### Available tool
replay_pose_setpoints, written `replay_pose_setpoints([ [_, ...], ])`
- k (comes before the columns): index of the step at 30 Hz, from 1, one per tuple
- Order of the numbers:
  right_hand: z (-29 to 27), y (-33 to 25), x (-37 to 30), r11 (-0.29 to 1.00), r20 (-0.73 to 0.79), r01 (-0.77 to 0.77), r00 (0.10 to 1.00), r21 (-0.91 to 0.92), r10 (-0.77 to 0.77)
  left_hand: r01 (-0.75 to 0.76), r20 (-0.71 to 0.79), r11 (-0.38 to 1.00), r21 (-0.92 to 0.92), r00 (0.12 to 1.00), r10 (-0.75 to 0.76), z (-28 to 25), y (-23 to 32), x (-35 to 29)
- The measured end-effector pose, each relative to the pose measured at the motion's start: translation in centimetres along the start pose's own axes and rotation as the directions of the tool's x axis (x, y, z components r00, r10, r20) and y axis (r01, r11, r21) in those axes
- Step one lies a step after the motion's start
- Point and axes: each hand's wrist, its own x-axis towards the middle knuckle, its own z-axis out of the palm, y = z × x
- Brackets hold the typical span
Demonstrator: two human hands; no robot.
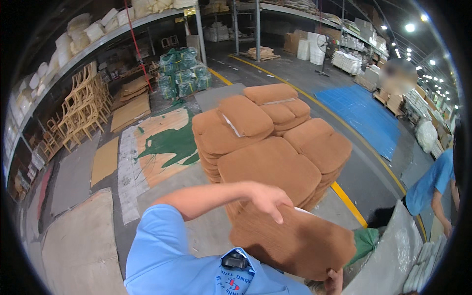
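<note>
A brown seat cushion (300, 241) with rounded corners is held tilted in front of my body. My left hand (269, 200) bends over its upper left edge, where a strip of white shows, and the fingers are closed on it. At its lower right corner my right hand (334, 281) grips the edge; part of that hand is hidden. Just beyond stand several stacks of similar brown cushions, the nearest topped by a broad flat cushion (270, 167). Smaller cushions lie on the farther stacks, one a rounded cushion (246, 114) with a white edge.
A co-worker in a blue shirt (432, 177) bends at the right by a sheet of clear plastic (393, 250). Cardboard with a green sheet (172, 140) lies left of the stacks. Green-wrapped bundles (184, 71), wooden chair frames (86, 103) and a blue tarp (361, 115) are farther off.
</note>
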Motion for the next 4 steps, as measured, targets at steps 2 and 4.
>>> replay_pose_setpoints([
  [2, 8.4, -0.6, 8.0, 0.959, 0.127, -0.090, 0.990, 0.270, 0.057, 0.103, -0.085, 0.955, -0.278, 0.988, -0.131, -2.7, -2.8, -6.5],
  [4, 10.9, -2.5, 12.3, 0.941, 0.153, -0.041, 0.988, 0.336, -0.011, 0.055, -0.146, 0.916, -0.398, 0.982, -0.123, -6.3, -3.9, -8.9],
])
